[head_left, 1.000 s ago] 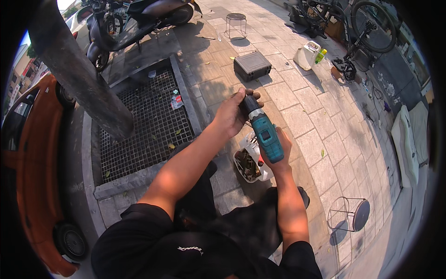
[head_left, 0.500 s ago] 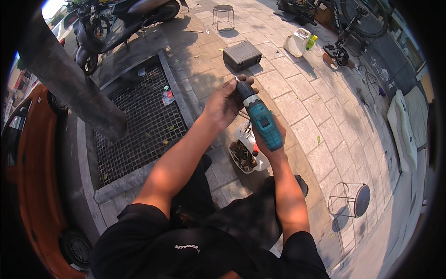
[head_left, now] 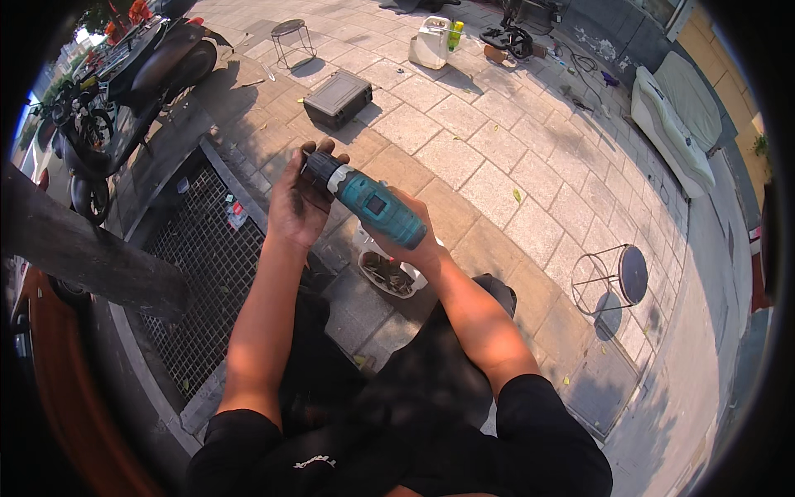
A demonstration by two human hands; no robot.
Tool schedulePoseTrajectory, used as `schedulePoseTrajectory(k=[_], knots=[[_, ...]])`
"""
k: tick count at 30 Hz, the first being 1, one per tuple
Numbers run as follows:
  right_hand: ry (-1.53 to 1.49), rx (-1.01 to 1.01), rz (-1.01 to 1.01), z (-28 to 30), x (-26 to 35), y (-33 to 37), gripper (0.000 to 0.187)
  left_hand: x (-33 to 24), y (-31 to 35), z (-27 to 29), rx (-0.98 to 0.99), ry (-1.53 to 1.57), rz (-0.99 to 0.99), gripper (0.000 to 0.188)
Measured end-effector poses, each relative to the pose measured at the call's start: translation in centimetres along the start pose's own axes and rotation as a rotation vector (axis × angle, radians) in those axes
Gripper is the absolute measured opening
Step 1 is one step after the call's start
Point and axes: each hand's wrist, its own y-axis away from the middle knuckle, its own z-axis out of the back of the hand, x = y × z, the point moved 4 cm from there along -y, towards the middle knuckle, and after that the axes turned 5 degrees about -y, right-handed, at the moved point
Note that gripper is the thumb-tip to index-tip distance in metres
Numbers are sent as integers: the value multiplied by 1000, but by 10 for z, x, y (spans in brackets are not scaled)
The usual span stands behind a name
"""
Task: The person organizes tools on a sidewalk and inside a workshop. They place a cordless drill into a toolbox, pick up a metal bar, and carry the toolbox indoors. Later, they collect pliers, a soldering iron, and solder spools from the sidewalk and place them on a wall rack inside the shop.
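Note:
A teal and black cordless drill (head_left: 383, 211) points up and to the left in front of me. My right hand (head_left: 424, 245) is wrapped round its grip from the right side; the lower part of the drill is hidden. My left hand (head_left: 296, 205), dark with grime, curls round the black chuck (head_left: 320, 168), thumb on the near side and fingertips showing beyond it. Something small and thin seems to be at the chuck's tip, too small to name. Below the drill, a cut-open white plastic jug (head_left: 407, 283) holds several rusty-looking metal pieces.
A grey hard case (head_left: 338, 98) lies on the paving ahead, with a round stool (head_left: 288, 30) beyond it. Another stool (head_left: 633, 275) lies tipped over at the right. A tree trunk (head_left: 91, 248) rises by the metal grate (head_left: 203, 290) on the left. A white jug (head_left: 431, 45) stands farther off.
The view has swung to the right, so the surroundings sit farther left. The drill is now tilted more to the left, both hands still at it.

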Motion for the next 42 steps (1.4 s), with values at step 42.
schedulePoseTrajectory(k=[42], knots=[[-1292,96,-837,-7,-10,1,24,1,6,-7,76,-192,-51,34]])
